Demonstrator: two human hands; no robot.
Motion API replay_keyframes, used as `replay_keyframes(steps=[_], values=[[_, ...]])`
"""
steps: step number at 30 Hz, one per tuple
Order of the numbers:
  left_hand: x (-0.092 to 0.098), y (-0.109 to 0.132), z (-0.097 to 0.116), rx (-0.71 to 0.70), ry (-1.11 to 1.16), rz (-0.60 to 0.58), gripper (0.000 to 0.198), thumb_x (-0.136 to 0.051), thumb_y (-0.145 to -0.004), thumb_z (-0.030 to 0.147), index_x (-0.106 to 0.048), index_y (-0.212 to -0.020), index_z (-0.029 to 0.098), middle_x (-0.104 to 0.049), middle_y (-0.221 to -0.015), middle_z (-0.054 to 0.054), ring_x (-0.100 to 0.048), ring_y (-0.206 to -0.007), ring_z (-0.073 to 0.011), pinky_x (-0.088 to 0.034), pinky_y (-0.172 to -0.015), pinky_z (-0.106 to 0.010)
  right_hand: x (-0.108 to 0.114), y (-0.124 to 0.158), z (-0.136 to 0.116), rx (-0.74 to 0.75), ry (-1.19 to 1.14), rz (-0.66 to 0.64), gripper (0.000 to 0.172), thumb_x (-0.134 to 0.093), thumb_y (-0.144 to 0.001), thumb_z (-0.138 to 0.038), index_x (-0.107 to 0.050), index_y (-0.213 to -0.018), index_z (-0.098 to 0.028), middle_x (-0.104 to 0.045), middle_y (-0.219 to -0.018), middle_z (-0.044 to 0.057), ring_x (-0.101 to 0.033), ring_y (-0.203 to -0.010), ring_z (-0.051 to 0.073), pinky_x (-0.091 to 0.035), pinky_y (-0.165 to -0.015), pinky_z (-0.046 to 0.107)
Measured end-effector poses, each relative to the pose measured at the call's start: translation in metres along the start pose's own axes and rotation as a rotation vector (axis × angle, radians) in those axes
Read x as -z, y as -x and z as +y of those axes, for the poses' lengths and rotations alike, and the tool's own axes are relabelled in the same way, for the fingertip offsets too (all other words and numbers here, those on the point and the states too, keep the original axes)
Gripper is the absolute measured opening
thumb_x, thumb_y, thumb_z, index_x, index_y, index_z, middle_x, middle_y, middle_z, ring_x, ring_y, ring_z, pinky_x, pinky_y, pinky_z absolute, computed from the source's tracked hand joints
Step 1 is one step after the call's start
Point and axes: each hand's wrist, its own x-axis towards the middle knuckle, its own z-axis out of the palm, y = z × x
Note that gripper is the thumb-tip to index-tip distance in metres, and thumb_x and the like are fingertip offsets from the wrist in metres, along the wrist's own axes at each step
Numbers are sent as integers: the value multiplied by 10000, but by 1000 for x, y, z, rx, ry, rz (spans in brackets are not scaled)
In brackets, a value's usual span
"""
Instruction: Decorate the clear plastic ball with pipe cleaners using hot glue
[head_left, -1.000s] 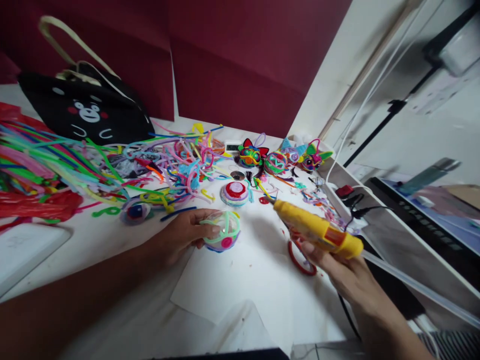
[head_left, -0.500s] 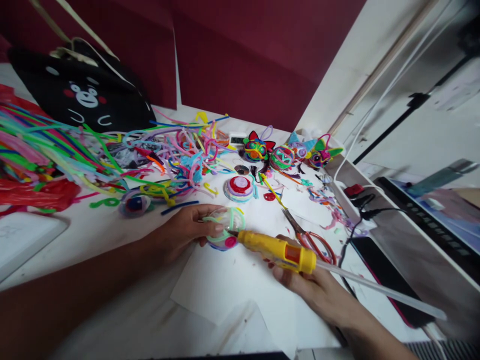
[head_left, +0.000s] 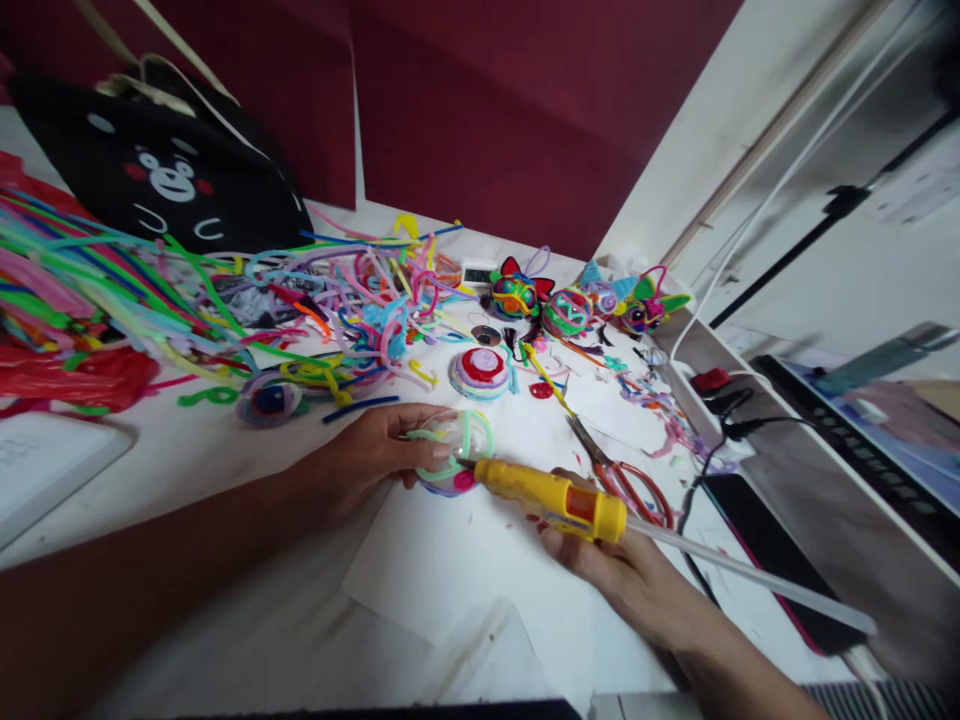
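My left hand [head_left: 401, 445] grips a clear plastic ball [head_left: 452, 440] wound with pale green pipe cleaner, with a pink spot low on its side. Wrapped in my right hand [head_left: 592, 555] is a yellow hot glue gun [head_left: 551, 495], a long clear glue stick [head_left: 757, 572] poking out of its back. The gun's dark nozzle meets the ball's side near my left thumb; whether it actually touches is too small to tell. Just beyond the ball sits a round piece in red, lilac and white [head_left: 480, 372]. Orange-handled scissors [head_left: 619, 470] lie beyond the gun.
Loose pipe cleaners [head_left: 337, 300] heap across the left and back. Several decorated balls [head_left: 517, 292] stand at the back. A phone [head_left: 776, 560] with a cable lies at right, a white box [head_left: 52, 470] at left. Under the ball is white paper [head_left: 420, 570]. A black bag [head_left: 165, 170] stands behind.
Both hands stay at nearly the same spot. The glue gun and its glue stick have shifted very slightly left, and the camera view has moved a little.
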Motion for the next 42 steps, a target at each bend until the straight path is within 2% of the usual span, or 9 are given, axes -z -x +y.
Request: replay_keyframes(steps=[11, 16, 21, 27, 42], values=[[1, -1, -3, -6, -18, -49, 611, -816, -608, 358, -638, -1164, 180, -673, -888, -30, -526, -636, -103, -390, -437, -172, -1, -2, 1, 2, -42, -7, 302, -487, -950, -442, -640, -1038, -196, -640, -1025, 61, -600, -898, 189, -522, -837, 311], [0, 0, -3, -43, 20, -6, 643, -808, -636, 339, -504, -1194, 241, -616, -852, 14, -545, -652, -113, -424, -443, -171, -2, -2, 0, 20, -58, 3, 295, -495, -946, -449, -636, -997, -194, -631, -1001, 54, -599, -865, 179, -526, -809, 303], [-1, 1, -3, -91, 33, -40, 538, -767, -711, 313, -409, -1113, 298, -597, -836, 43, -546, -634, -98, -439, -454, -156, -2, 0, 1, 0, -45, 1, 278, -489, -948, -451, -610, -962, -201, -616, -972, 43, -592, -850, 173, -520, -815, 305], [1, 0, -6, -81, 38, -37, 470, -771, -711, 331, -417, -1016, 281, -573, -844, 42, -550, -638, -97, -453, -456, -161, 0, 0, -5, -1, 54, -1, 280, -462, -951, -460, -582, -928, -208, -606, -977, 46, -597, -874, 188, -510, -822, 304], [0, 1, -5, -71, 53, -43, 414, -764, -711, 335, -457, -981, 270, -572, -802, 47, -565, -632, -106, -451, -467, -176, 0, 3, -13, 99, 222, 43, 235, -437, -962, -405, -600, -903, -247, -625, -922, 33, -608, -813, 182, -524, -748, 298]])
